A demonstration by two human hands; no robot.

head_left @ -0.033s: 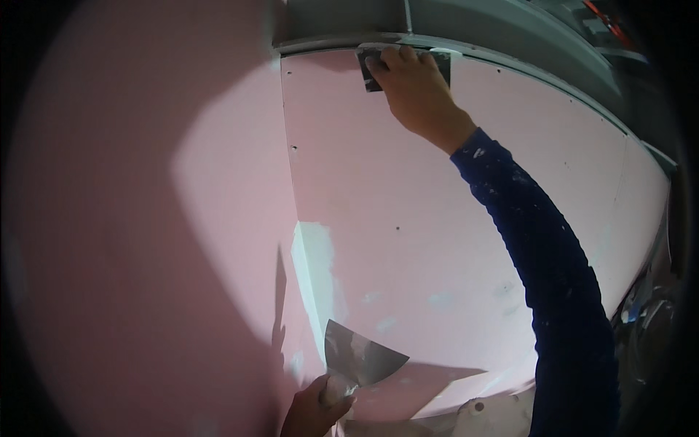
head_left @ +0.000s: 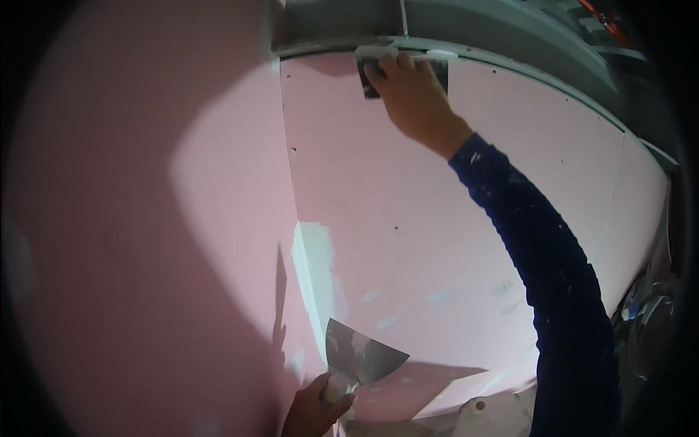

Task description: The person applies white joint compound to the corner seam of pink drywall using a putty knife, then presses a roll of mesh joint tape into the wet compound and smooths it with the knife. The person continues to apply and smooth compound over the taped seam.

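Observation:
At the bottom, my left hand (head_left: 313,409) is closed round the handle of a wide putty knife (head_left: 375,358). Its flared metal blade points up and to the right, with a pale smear of compound on it. High up, my right hand (head_left: 419,98) grips a dark, flat rectangular scraper (head_left: 439,73), fingers bent over its face. That blade lies against the top of the pink wallboard (head_left: 451,182), just under the grey ledge. White filler shows at the scraper's upper edge. A dark blue, paint-flecked sleeve covers my right arm.
Another pink panel (head_left: 109,182) meets the wallboard at a corner on the left. Pale filler (head_left: 313,269) coats the lower part of that corner. Grey metal framing (head_left: 342,22) runs along the top. Coiled clear material (head_left: 652,320) and dark clutter lie at the right edge.
The scraper and my right hand sit very slightly lower on the wallboard. My left hand and the putty knife stay where they were.

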